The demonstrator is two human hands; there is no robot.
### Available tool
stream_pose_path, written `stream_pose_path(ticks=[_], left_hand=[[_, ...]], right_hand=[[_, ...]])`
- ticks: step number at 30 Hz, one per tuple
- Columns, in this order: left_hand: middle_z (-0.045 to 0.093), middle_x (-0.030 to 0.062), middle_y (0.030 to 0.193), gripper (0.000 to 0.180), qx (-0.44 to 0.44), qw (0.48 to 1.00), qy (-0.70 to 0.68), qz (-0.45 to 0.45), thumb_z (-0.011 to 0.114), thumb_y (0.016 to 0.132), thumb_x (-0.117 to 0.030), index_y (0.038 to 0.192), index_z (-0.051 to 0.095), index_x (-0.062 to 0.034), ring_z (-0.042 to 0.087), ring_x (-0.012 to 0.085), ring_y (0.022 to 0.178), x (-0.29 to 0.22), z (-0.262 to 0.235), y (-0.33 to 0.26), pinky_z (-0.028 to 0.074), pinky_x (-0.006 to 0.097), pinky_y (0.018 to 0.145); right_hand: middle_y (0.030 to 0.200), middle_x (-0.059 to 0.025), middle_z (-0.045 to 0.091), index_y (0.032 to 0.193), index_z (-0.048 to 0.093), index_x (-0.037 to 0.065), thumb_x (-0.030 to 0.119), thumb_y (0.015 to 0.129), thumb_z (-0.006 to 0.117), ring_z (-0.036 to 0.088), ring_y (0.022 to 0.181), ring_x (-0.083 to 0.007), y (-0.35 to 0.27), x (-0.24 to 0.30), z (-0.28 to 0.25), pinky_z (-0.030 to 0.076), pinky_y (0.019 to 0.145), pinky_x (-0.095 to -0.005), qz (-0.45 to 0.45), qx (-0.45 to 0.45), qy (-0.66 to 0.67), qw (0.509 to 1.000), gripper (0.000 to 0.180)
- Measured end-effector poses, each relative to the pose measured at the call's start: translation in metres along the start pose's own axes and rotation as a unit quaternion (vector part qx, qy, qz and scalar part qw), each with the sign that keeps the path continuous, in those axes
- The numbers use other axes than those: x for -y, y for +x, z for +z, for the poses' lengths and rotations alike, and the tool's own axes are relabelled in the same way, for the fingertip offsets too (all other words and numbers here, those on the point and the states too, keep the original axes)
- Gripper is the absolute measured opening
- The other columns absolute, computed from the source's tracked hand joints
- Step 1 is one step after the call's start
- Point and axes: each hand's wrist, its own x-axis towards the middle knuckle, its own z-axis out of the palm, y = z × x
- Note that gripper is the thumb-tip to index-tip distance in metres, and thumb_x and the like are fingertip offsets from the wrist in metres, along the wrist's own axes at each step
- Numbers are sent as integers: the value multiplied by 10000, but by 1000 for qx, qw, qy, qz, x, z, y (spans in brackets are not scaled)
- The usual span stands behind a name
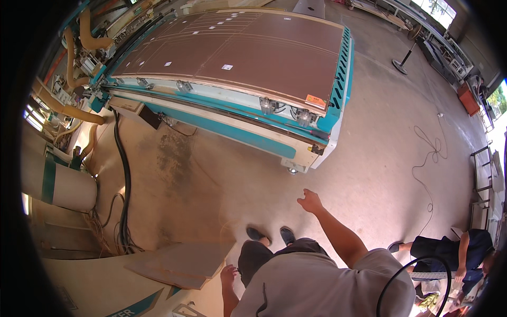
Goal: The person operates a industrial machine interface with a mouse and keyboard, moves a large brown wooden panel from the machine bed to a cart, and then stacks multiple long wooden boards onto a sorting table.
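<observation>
My right hand [310, 202] reaches forward over the floor, short of the machine table's near corner. Its thumb and a finger stand apart, and nothing is in it. My left hand [228, 274] hangs low by my left leg, close to the edge of some flat brown boards [182, 261]. Its fingers are loosely bent and a little apart, with no held thing visible; whether it touches the boards I cannot tell. Ahead lies a large brown panel [274, 50] with cut lines and small white labels, on a teal and white machine table [222, 134]. An orange sticker [316, 101] marks its near right corner.
A thick black cable [125, 174] and yellow hoses [68, 108] run along the left, near a white cylinder [68, 182]. A thin cord [435, 150] loops over the floor at right. Another person [441, 253] is at the lower right. A stand [401, 63] is farther back.
</observation>
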Motion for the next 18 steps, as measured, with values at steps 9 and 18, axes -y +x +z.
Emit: stream_pose_path(ticks=[9,18], left_hand=[[663,82,853,174,-82,990,77,-86,582,1004,-104,1130,679,-34,635,158,694,-149,14,100,511,273,599],[654,62,889,184,-86,987,114,-77,567,1030,-227,1144,635,-100,619,134,687,-328,24,232,472,242,560]], right_hand=[[1289,-320,634,1381,539,-89,370,841,773,624,1193,-455,200,82,-116,501,1022,-488,3,-277,-27,960,746],[1360,-356,593,1380,530,-141,569,829,763,561,1313,-456,330,77,-245,440,1096,-463,204,-285,-67,934,928]])
